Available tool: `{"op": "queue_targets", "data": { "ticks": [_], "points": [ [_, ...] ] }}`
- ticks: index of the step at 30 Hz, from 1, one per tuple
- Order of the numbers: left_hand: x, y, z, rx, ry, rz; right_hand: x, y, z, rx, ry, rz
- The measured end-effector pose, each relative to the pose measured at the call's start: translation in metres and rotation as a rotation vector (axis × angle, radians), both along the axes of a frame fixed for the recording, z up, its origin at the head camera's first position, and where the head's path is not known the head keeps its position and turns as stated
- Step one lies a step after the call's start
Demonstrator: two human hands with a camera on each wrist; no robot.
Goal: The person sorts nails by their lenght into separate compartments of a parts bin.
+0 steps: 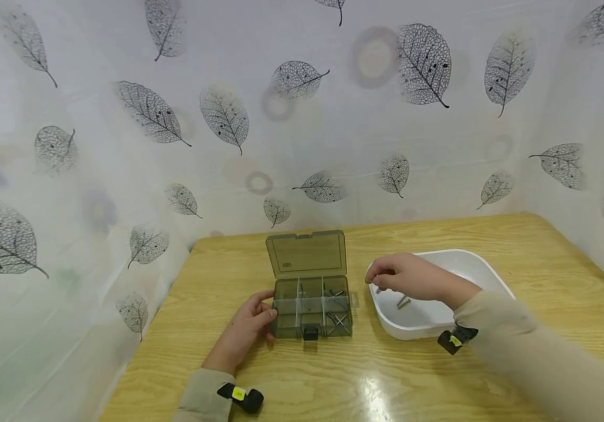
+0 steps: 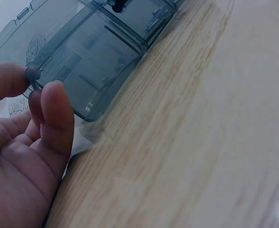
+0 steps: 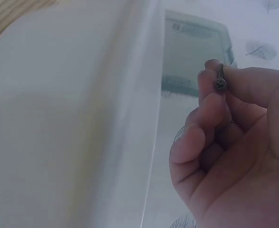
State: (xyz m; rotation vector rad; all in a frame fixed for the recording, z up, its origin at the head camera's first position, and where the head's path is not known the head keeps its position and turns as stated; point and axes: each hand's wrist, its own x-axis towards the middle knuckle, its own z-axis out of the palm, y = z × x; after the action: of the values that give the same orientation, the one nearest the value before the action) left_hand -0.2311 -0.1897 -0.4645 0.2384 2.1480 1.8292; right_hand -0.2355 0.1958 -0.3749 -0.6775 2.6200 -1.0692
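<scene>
A smoky clear compartment box (image 1: 311, 306) stands on the table with its lid (image 1: 307, 255) raised. My left hand (image 1: 249, 319) holds its left edge; in the left wrist view, the thumb (image 2: 57, 107) and fingertips are at the box's corner (image 2: 89, 90). Between thumb and fingers, my right hand (image 1: 410, 275) pinches a screw (image 3: 220, 84), its cross-slotted head showing in the right wrist view. That hand is over the left rim of a white tray (image 1: 394, 331). Several screws (image 1: 339, 319) lie in the box's right compartments.
A few loose screws (image 1: 403, 302) lie inside the white tray, partly hidden by the right forearm. The wooden table (image 1: 302, 375) meets a leaf-patterned curtain (image 1: 355, 135) at its back and sides. A black latch (image 1: 310, 333) sits at the box's front.
</scene>
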Motion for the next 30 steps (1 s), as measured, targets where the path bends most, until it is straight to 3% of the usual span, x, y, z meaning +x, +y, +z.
{"op": "queue_targets", "data": {
  "ticks": [15,30],
  "points": [
    [-0.002,-0.002,-0.001,-0.018,-0.007,0.002,0.002,-0.071,0.003,-0.089,0.009,0.093],
    [-0.002,0.000,0.001,-0.023,-0.006,0.002,-0.012,-0.138,-0.008,-0.021,0.056,0.139]
  ]
}}
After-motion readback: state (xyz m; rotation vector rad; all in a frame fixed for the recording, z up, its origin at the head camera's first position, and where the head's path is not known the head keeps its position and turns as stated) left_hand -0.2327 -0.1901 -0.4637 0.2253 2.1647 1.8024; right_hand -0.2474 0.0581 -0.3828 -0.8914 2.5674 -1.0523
